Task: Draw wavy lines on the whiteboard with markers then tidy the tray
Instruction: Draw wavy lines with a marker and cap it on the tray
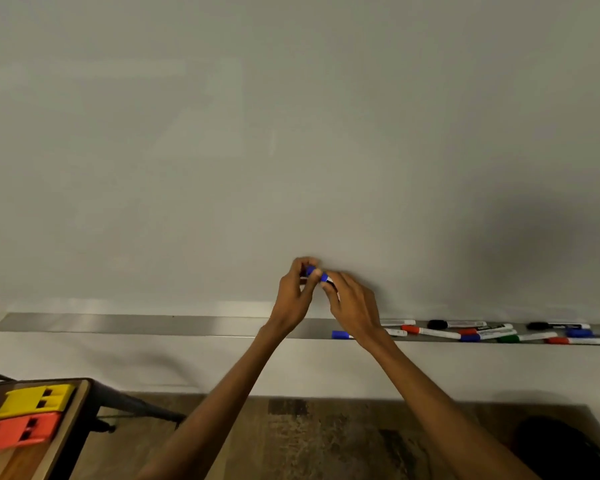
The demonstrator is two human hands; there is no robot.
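Note:
A blank whiteboard [291,133] fills the upper view, with no lines on it. Both hands meet just above the metal tray [136,323]. My left hand [297,296] pinches the blue cap [310,270]. My right hand [352,306] grips the blue marker [326,279] by its body. A small gap shows between the cap and the marker's blue end. Several markers [482,332] with black, red, blue and green caps lie scattered on the tray's right part. One blue-capped marker [340,335] lies under my right wrist.
A wooden table [59,441] stands at the lower left with a yellow block [32,401] and an orange block [18,432] on it. Dark metal legs [142,407] reach out beside it. The floor [326,438] is wood-patterned, with a dark object [561,448] at the lower right.

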